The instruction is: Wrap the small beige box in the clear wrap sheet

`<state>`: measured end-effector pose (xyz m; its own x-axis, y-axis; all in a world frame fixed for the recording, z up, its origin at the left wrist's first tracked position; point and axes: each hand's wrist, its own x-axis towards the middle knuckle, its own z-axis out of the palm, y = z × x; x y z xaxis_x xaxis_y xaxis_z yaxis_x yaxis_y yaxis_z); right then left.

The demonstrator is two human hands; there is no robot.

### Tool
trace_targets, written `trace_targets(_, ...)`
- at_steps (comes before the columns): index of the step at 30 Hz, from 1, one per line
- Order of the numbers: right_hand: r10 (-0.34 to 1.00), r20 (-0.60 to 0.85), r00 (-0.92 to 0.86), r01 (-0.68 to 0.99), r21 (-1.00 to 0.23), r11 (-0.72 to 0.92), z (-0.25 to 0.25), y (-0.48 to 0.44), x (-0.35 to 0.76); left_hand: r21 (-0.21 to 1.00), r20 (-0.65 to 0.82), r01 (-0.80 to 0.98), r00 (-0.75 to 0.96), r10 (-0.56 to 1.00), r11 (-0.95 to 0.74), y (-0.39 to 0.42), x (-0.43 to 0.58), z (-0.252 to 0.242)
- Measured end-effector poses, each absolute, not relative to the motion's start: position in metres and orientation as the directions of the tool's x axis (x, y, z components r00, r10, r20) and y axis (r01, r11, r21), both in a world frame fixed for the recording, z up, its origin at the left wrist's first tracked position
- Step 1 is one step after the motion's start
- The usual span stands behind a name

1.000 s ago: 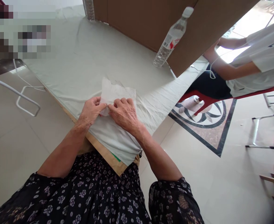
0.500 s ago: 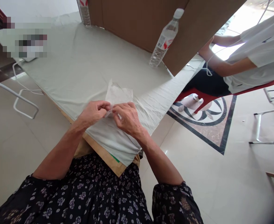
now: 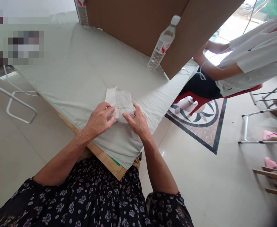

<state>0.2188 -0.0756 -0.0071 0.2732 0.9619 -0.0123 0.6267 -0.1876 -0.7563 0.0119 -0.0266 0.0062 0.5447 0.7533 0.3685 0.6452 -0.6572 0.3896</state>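
A thin, partly see-through white sheet (image 3: pixel 123 98) lies creased near the table's front corner; whether it is paper or plastic I cannot tell. My left hand (image 3: pixel 100 119) has its fingers curled closed on the left side of the sheet, where a small bunched, yellowish-white part shows beside the fingertips. On the other side, my right hand (image 3: pixel 138 122) has its thumb and forefinger apart, with the thumb touching the sheet's right part. The remaining right fingers are partly hidden.
A pale cloth (image 3: pixel 81 72) covers the table. Behind the sheet stand a water bottle (image 3: pixel 162 45) and a large cardboard panel (image 3: pixel 138 25); another bottle (image 3: pixel 82 14) is farther left. A person in a white shirt (image 3: pixel 254 56) sits right on a red chair (image 3: pixel 197 102).
My hands have moved apart, the right one shifting rightward with its fingers spreading. More of the sheet shows between them, and the small bunched part appears by my left fingertips.
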Motion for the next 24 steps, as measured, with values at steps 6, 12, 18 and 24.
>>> trace_targets(6,0.956,0.040,0.290,0.591,-0.793,-0.146,-0.014,-0.061,0.206,0.329,0.326,0.679,0.571,0.754,-0.657,-0.028,0.015,0.010)
trace_targets(12,0.950,0.122,0.288,0.677,-0.728,-0.111,-0.019,-0.060,0.193,0.293,0.279,0.687,0.603,0.747,-0.664,-0.027,0.018,0.015)
trace_targets(18,0.931,0.174,0.320,0.552,-0.833,-0.034,-0.011,-0.061,0.189,0.328,0.200,0.687,0.621,0.758,-0.649,-0.025,0.019,0.021)
trace_targets(24,0.937,0.143,0.317,0.402,-0.916,0.004,-0.008,-0.062,0.179,0.410,0.227,0.637,0.621,0.750,-0.652,-0.020,0.018,0.011)
